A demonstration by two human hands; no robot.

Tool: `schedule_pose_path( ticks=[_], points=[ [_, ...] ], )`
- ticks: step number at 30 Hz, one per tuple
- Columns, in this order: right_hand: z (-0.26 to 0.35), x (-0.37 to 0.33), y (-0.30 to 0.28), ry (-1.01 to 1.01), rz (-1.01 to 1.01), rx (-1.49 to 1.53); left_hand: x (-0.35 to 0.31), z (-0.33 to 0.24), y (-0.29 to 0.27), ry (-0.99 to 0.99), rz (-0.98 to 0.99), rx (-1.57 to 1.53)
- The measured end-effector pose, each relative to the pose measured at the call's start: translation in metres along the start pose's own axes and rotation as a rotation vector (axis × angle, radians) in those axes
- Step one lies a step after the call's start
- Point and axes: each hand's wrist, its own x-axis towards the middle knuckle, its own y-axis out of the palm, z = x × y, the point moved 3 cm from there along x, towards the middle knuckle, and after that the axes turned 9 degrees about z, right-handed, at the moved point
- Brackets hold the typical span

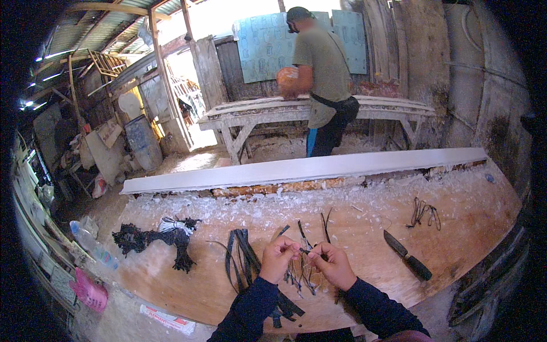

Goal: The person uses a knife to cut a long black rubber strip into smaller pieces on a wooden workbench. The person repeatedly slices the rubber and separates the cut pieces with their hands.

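My left hand (277, 260) and my right hand (335, 268) meet over the near middle of a wooden table. Fingertips of both are pinched on a thin black strip (305, 251), held between them. Flat black strips (239, 256) lie beside and under my left hand and forearm. Below and between the hands are thin, loose strands (293, 276), partly covered. To the right rests a knife (405, 253) with a dark blade and black handle. Farther left sit bundled black cords (137, 239) and a white cord bundle (175, 224).
A long white slab (307, 168) runs along the table's far edge, with white crumbs before it. Thin black cord loops (423, 214) lie at the right. Past the left edge are a plastic bottle (94, 245) and a pink bag (90, 290). A person (325, 74) stands at a far bench (250, 114).
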Motion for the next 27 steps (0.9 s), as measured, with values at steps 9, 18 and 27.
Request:
schedule_pose_path(
  ticks=[9,18,27],
  points=[
    [0.018,-0.005,-0.004,0.029,-0.008,0.158,-0.005,-0.023,0.015,-0.047,0.195,-0.141],
    [0.011,-0.002,-0.004,0.08,0.043,0.161,-0.005,-0.032,0.014,0.312,0.268,0.429],
    [0.017,-0.003,-0.005,0.108,0.073,0.236,-0.008,-0.032,0.01,0.18,0.215,0.382]
  ],
)
